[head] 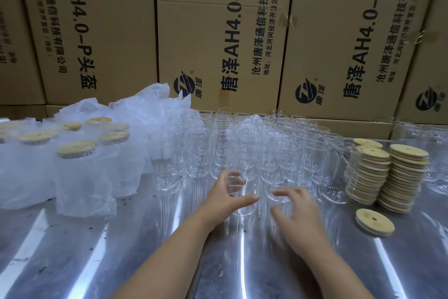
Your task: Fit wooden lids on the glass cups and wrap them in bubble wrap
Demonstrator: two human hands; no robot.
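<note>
Cardboard boxes (218, 32) are standing stacked as a wall beyond the hands. A shiny steel table (97, 250) is lying under them, streaked w/ glare. Clear glass cups (242, 134) are standing upright in rows just ahead. Bubble-wrapped cups (72, 153) w/ round lids are sitting well to the L, and lid stacks (397, 177) of pale wood to the R. L hand (223, 199) is curling round the front cup (243, 189), gripping it. R hand (298, 214) is hovering just beside, fingers spread, blurred, holding nothing. A loose lid (374, 222) is lying flat to its R.
</note>
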